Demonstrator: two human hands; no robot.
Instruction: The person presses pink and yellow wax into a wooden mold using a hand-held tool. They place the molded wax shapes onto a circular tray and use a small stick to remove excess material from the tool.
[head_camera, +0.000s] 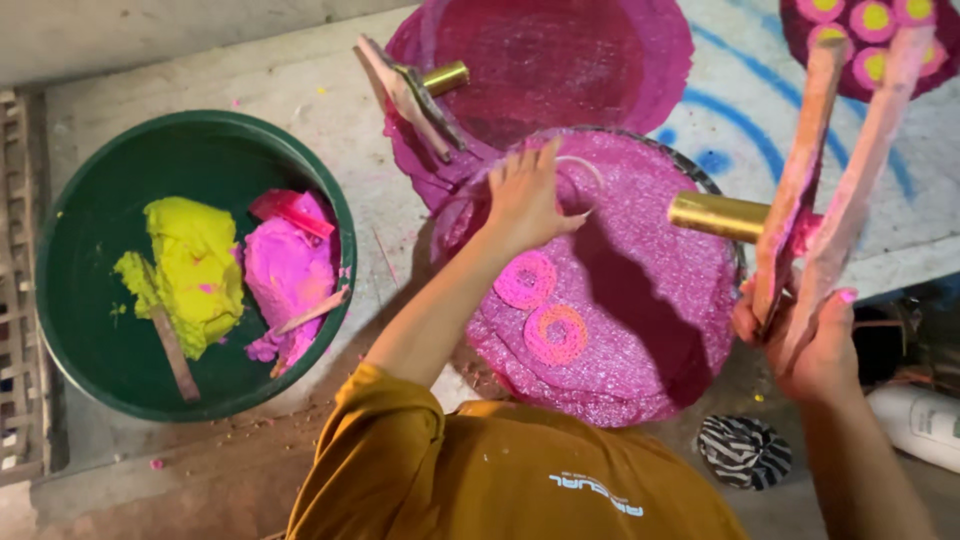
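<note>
Glittery pink disc (640, 330) filled the middle of the frame, lying flat over a round frame on the concrete floor (300, 90), with 2 pink-and-orange rings (540, 310) stuck on its lower left part. At the left of the frame sat a green basin (70, 300) holding yellow paste (195, 270) and pink paste (285, 270). The left hand (525, 200), fingers spread and loose, pressed a thin white ring (585, 172) onto the disc's upper edge. The right hand (815, 345) at the right of the frame gripped paint-caked wooden sticks (830, 170) fixed to a gold tube (715, 215). Pressing the ring evenly all round, fingertips flat, would probably seat it best; keeping the sticks raised off the wet surface should avoid smearing.
</note>
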